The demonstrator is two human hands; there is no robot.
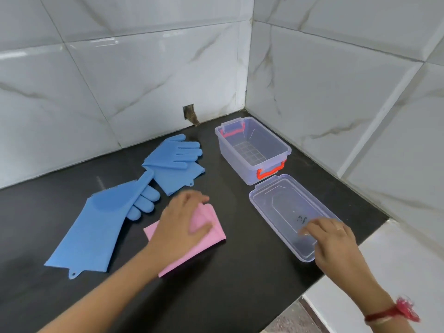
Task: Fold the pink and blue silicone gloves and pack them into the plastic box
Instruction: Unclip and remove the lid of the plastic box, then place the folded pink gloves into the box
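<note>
A folded pink silicone glove (213, 233) lies on the black counter near the middle. My left hand (182, 224) presses flat on it, thumb over its right side. Two blue gloves lie to the left: one (96, 227) stretched out flat with its cuff toward me, the other (175, 164) folded over itself near the wall. The clear plastic box (283, 162) with orange latches stands open and empty at the back right. Its clear lid (283, 205) lies in front of it. My right hand (334, 241) hovers over the lid's near end with fingers spread, holding nothing.
The black counter (240, 280) ends at a white ledge (384, 272) on the right. White marble-pattern tiled walls (144, 80) close off the back and right side. A small broken hole (191, 114) sits in the back wall at counter level.
</note>
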